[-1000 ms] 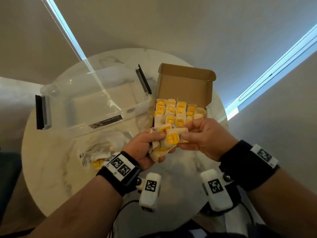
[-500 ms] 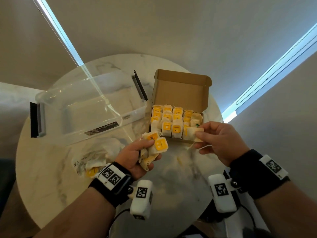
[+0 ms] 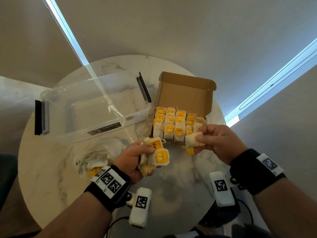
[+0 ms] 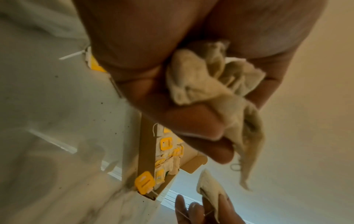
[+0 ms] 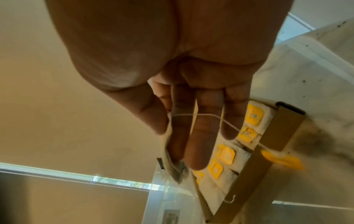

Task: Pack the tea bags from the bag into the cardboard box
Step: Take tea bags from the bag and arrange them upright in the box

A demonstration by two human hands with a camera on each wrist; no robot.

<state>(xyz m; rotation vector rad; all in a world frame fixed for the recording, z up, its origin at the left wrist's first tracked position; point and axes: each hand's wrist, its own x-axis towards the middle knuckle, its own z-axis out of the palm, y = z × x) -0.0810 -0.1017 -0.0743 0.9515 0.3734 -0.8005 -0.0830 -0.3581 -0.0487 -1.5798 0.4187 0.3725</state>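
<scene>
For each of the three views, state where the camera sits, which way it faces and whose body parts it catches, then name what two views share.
Head: worn on the head, looking down at the round table; both forearms, left hand and right hand show.
Left wrist: under the left wrist, looking along the palm at its bunch of tea bags; the right hand's fingers show too.
Right wrist: under the right wrist, looking along its fingers that pinch a single tea bag.
Shared: all three see the cardboard box.

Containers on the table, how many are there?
3: a clear plastic bin at left, an open cardboard box of tea bags at right, and a crumpled plastic bag near the left hand.
</scene>
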